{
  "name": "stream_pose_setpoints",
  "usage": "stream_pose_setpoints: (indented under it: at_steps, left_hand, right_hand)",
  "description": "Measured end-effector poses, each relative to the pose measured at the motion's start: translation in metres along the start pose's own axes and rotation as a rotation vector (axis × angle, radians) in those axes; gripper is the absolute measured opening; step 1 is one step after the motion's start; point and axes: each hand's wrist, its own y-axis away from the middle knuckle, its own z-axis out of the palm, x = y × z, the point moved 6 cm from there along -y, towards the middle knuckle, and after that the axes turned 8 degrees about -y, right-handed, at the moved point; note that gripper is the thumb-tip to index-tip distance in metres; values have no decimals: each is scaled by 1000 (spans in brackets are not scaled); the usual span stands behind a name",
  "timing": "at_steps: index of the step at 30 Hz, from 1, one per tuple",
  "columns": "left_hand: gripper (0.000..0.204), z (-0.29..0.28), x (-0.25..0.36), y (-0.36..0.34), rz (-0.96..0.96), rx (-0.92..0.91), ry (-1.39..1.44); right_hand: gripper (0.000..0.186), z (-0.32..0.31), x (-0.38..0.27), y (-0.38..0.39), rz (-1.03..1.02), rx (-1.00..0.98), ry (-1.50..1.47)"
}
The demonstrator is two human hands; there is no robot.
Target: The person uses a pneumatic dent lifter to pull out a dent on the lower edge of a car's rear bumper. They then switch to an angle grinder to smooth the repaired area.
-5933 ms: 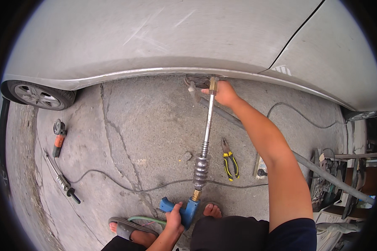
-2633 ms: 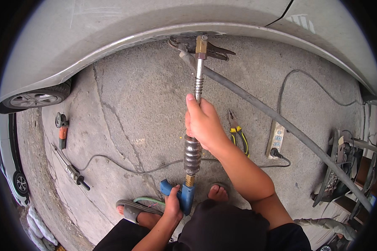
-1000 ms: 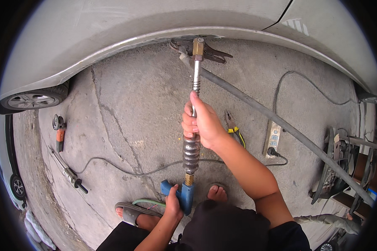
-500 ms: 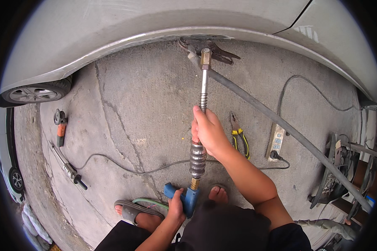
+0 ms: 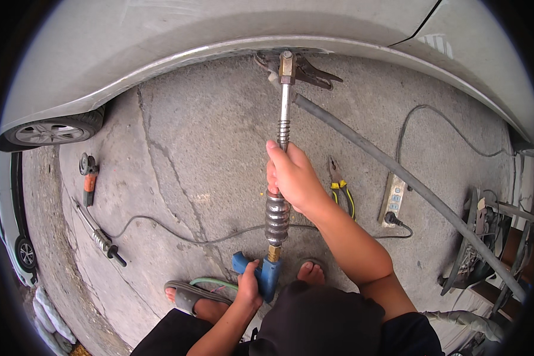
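Observation:
A chrome slide hammer [image 5: 277, 218] with a ribbed weight and a spring on its shaft runs forward from me to the lower edge of a silver car. My right hand [image 5: 292, 177] is wrapped round it just beyond the ribbed weight. At the near end, my left hand [image 5: 249, 287] is closed on its blue pistol-grip handle [image 5: 270, 280], from which a green hose [image 5: 215, 281] leads left. The brass-coloured head [image 5: 287, 66] overlaps the car's sill, beside dark locking pliers [image 5: 318, 75]. Whether the head is hooked to anything there I cannot tell.
A long grey bar [image 5: 397, 171] slants from the sill to the right. Yellow-black pliers [image 5: 342, 188] and a power strip [image 5: 393, 200] lie right of my arm. An angle grinder [image 5: 89, 181] and a corded rod-shaped tool [image 5: 98, 236] lie left. My sandalled foot [image 5: 199, 299] is near.
The slide hammer has shifted slightly forward and left, its head now higher against the sill. Both hands moved with it, still gripping.

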Motion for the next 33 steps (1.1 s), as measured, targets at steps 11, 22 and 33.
stream_pose_setpoints:
  at_steps: [11, 22, 33]
  left_hand:
    - [35, 3, 2, -1, 31, -32, -1]
    - [41, -2, -2, -4, 14, -86, 25]
    - [50, -1, -6, -11, -14, -85, -4]
  right_hand:
    - [32, -1, 2, -3, -52, -1, -14]
    - [30, -5, 6, -9, -189, -76, 100]
    - [23, -2, -25, -34, -9, -155, -57]
